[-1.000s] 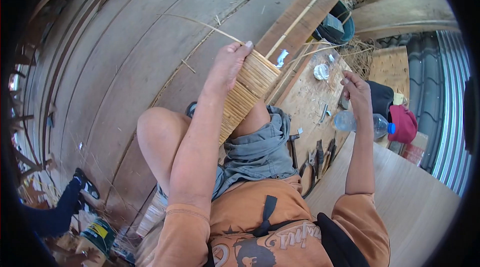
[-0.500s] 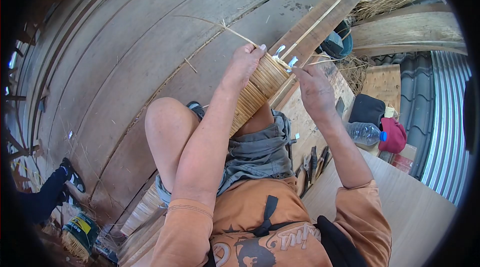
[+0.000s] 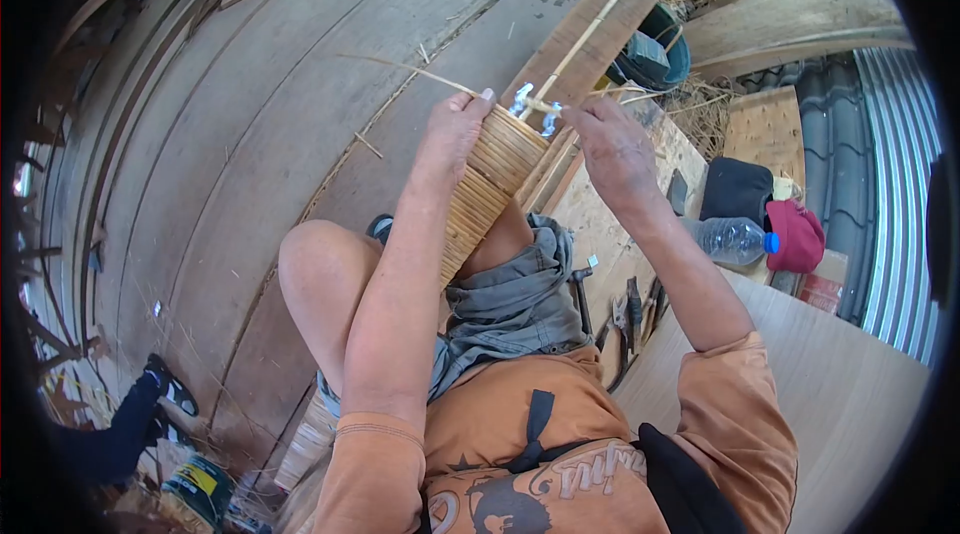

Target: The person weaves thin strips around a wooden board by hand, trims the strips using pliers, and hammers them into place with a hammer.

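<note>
A panel of narrow tan strips (image 3: 492, 169) lies slantwise over my thigh. My left hand (image 3: 452, 139) is closed on its upper left edge, thumb on top, beside a thin loose strand (image 3: 405, 66) that reaches out to the left. At the panel's upper right corner, my right hand (image 3: 612, 149) has its fingers pinched on the end of a thin strip (image 3: 545, 107). Small white-blue scraps (image 3: 521, 99) sit by the panel's top edge. A long thin rod (image 3: 590, 32) runs up along a brown plank (image 3: 570, 54) beyond the panel.
On the right are a plastic bottle (image 3: 733, 240), a maroon cap (image 3: 796, 236), a black bundle (image 3: 737, 190) and pliers (image 3: 620, 319). A dark bucket (image 3: 672, 52) stands at upper right. Another person's foot (image 3: 172, 384) is at lower left.
My right hand has come from the workboard on the right to the panel's top corner. My left hand keeps its hold on the panel. The view has shifted slightly.
</note>
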{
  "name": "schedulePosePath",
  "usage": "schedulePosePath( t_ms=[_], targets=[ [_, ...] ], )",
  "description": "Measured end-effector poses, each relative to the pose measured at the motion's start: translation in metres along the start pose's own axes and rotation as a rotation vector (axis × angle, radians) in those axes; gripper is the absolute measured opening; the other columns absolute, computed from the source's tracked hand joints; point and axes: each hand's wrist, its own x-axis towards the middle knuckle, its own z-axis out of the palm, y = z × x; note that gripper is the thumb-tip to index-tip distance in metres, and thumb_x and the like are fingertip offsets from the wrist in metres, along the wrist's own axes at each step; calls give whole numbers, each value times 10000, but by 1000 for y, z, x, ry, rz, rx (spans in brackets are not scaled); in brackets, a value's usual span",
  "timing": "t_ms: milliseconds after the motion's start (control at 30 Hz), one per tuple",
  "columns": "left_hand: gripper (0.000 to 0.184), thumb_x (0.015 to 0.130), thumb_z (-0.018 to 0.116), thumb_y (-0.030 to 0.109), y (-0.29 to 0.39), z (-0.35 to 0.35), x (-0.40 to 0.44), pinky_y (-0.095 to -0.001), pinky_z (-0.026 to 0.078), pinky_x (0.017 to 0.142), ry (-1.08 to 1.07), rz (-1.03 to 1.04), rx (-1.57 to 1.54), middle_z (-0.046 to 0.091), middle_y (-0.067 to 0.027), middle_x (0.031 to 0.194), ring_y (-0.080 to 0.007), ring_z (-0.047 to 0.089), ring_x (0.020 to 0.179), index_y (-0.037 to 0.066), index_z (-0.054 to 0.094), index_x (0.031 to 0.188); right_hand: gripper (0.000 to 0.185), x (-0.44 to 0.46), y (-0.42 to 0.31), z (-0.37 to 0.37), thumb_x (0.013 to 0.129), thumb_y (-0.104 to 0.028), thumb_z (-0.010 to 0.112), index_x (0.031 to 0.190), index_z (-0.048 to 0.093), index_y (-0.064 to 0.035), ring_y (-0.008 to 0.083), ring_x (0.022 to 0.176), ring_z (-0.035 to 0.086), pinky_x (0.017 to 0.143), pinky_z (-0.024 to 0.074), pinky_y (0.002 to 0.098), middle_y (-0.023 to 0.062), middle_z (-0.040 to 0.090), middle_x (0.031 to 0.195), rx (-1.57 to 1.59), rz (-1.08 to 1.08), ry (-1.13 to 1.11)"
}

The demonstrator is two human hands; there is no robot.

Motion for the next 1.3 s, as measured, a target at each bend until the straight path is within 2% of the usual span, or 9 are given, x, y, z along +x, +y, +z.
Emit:
schedulePosePath(
  t_ms=[367, 500, 600, 800, 867, 900, 1067, 1133, 1300],
  targets=[
    [346, 840, 633, 253, -13, 14, -2, -280, 422, 587, 378, 405, 393, 564, -70, 734, -126, 504, 639, -53, 564, 985, 244, -101, 102, 38, 817, -64, 622, 1058, 593, -53, 284, 902, 594, 775, 477, 363, 147, 597, 935, 209, 643, 318],
    [308, 903, 544, 224, 7, 21, -18, -275, 390, 563, 229, 161, 450, 522, -14, 598, -83, 469, 612, -55, 617, 797, 474, -137, 128, 65, 798, -151, 665, 1224, 482, -59, 329, 1050, 516, 894, 423, 420, 160, 535, 1145, -263, 699, 60],
    [304, 910, 537, 233, -2, 8, -6, -260, 389, 565, 149, 44, 357, 539, -14, 645, -66, 461, 628, -43, 628, 824, 522, -107, 107, 47, 791, -155, 678, 1253, 469, -29, 348, 1138, 478, 957, 404, 405, 198, 505, 1227, -91, 571, 159],
    [337, 921, 552, 323, 14, 13, -12, -281, 482, 648, -9, -154, -29, 624, -52, 778, -118, 573, 680, -2, 624, 868, 304, -37, 37, 56, 913, -205, 530, 1119, 536, 18, 255, 931, 600, 837, 460, 339, 175, 613, 1029, 934, 398, -26],
    [339, 917, 562, 335, 12, 10, -9, -289, 496, 667, -16, -185, -113, 633, -60, 788, -129, 594, 697, 4, 623, 875, 286, -30, 34, 60, 935, -245, 511, 998, 571, 27, 166, 746, 601, 682, 487, 289, 99, 631, 842, 1326, 461, -392],
    [338, 909, 578, 333, 15, 11, -10, -288, 500, 667, -54, -173, -106, 634, -61, 790, -130, 598, 710, -2, 621, 887, 329, -30, 33, 59, 955, -299, 479, 1015, 594, 3, 83, 648, 521, 584, 424, 224, 15, 565, 752, 1359, 538, -418],
    [277, 868, 652, 238, 12, 8, -11, -245, 504, 613, -139, -127, 37, 634, -74, 789, -115, 602, 680, -31, 604, 911, 301, -26, 28, 54, 915, -295, 571, 909, 620, 2, 72, 665, 513, 590, 425, 215, 4, 561, 729, 1316, 618, -500],
    [262, 869, 651, 223, 10, 8, -11, -240, 502, 603, -137, -107, 14, 635, -75, 789, -109, 598, 663, -31, 603, 912, 269, -26, 20, 65, 880, -255, 630, 883, 622, 13, 69, 676, 507, 615, 430, 215, 2, 566, 722, 1182, 534, -208],
    [242, 876, 640, 209, 10, 6, -9, -236, 493, 574, -123, -98, 19, 633, -64, 777, -94, 582, 619, -26, 597, 922, 269, -26, 7, 66, 812, -241, 694, 797, 612, 15, 84, 639, 477, 584, 412, 261, 34, 542, 670, 1025, 666, -87]
  ],
)
